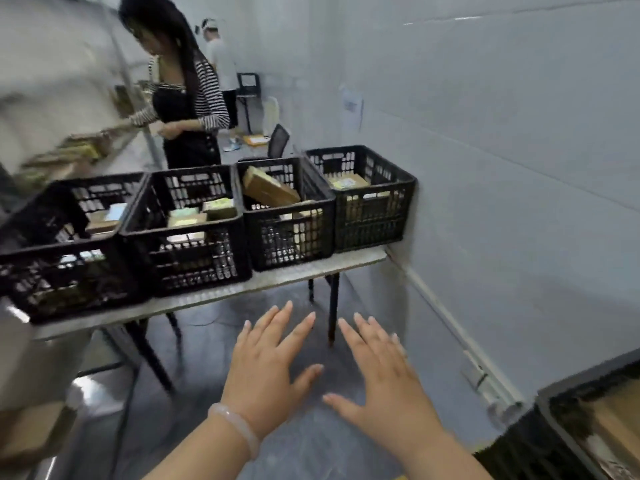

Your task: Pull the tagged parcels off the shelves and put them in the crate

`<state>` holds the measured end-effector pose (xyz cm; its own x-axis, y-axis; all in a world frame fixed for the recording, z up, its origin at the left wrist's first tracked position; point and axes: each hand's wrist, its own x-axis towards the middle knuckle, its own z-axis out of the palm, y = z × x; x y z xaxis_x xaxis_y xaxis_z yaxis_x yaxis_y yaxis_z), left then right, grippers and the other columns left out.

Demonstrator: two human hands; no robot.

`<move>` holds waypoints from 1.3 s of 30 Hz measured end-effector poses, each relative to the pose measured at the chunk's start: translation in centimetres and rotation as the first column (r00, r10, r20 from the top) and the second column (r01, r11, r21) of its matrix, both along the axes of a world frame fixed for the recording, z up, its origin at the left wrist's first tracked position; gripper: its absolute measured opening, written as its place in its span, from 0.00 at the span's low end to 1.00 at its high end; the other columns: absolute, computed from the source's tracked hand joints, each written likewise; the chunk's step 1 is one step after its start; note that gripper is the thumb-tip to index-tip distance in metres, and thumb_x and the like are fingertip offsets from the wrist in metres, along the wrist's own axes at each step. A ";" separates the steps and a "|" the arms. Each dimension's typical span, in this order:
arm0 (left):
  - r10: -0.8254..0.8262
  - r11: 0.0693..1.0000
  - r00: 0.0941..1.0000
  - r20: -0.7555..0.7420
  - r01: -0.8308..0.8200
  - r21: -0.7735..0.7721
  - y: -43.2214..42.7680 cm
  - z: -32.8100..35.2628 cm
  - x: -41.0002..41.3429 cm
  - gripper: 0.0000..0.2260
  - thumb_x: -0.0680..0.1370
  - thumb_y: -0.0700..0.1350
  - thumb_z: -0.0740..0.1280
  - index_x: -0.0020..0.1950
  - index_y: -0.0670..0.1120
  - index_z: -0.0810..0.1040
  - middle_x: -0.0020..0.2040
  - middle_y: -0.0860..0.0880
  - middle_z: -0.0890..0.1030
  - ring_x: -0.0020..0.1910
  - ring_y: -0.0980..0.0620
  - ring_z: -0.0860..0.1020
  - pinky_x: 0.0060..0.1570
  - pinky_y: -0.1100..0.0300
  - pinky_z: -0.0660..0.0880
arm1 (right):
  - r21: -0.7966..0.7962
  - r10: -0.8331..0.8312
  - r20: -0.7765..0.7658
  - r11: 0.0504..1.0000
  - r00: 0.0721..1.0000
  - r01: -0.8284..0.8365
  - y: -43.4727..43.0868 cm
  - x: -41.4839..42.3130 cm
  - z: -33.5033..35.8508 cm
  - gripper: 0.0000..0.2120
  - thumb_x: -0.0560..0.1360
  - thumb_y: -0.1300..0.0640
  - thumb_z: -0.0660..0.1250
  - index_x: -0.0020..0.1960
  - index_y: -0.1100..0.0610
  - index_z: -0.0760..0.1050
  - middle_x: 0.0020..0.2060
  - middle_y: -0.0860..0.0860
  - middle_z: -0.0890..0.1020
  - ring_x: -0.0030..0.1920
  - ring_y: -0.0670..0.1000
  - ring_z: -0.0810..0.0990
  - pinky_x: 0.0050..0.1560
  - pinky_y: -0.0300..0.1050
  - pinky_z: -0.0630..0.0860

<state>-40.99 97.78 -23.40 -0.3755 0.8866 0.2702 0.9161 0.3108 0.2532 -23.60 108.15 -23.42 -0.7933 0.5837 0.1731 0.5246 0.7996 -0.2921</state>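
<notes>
My left hand and my right hand are stretched out side by side, palms down, fingers straight and spread, holding nothing, above the floor in front of the table. Several black plastic crates stand in a row on the table. The crate straight ahead holds a tilted brown parcel. The rightmost crate holds a parcel with a pale label. Blurred shelves with parcels run along the left.
A person in a striped top stands beyond the crates by the shelves; another person is farther back. A grey wall closes the right side. A dark container with cardboard sits at lower right. An office chair stands behind the table.
</notes>
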 end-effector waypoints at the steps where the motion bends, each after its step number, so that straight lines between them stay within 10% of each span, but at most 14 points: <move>1: 0.030 0.999 1.000 0.000 -0.030 0.012 -1.6 0.0 -1.4 0.32 0.73 0.64 0.66 0.76 0.60 0.63 0.77 0.50 0.64 0.76 0.47 0.62 0.73 0.44 0.56 | 0.023 0.043 0.006 0.999 0.999 -0.043 -0.8 -2.1 0.2 0.45 0.68 0.25 0.52 0.70 0.34 0.24 0.72 0.35 0.31 0.72 0.38 0.27 0.74 0.45 0.31; 14: 0.579 0.814 0.815 0.012 -0.579 0.050 -22.7 -1.2 -15.8 0.32 0.75 0.68 0.58 0.75 0.67 0.47 0.80 0.55 0.53 0.79 0.52 0.50 0.75 0.49 0.44 | 0.040 0.618 0.064 0.783 0.783 -0.621 -15.1 -25.5 0.9 0.45 0.70 0.28 0.57 0.67 0.32 0.24 0.71 0.36 0.30 0.71 0.39 0.25 0.70 0.43 0.26; 26: 0.964 0.264 0.260 0.063 -0.963 -0.063 -35.2 -3.9 -12.3 0.33 0.74 0.69 0.58 0.77 0.66 0.50 0.80 0.54 0.53 0.79 0.51 0.52 0.75 0.48 0.48 | -0.018 0.960 0.108 0.261 0.258 -0.965 -25.7 -35.6 -2.5 0.45 0.70 0.28 0.57 0.74 0.36 0.31 0.77 0.41 0.39 0.72 0.41 0.31 0.73 0.48 0.33; 39: 0.964 -0.251 -0.260 0.049 -0.958 -0.138 -42.2 -4.1 3.6 0.34 0.76 0.69 0.56 0.76 0.67 0.43 0.81 0.54 0.47 0.79 0.52 0.47 0.76 0.50 0.46 | -0.031 0.979 0.073 -0.187 -0.189 -0.982 -38.3 -29.0 -3.4 0.45 0.71 0.30 0.60 0.76 0.39 0.35 0.78 0.44 0.43 0.76 0.43 0.35 0.74 0.50 0.34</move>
<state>-37.35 55.54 -27.47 -0.7845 -0.6072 0.1260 -0.5666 0.7844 0.2525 -52.56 69.81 -26.86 -0.4264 -0.8993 0.0969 -0.8792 0.3869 -0.2780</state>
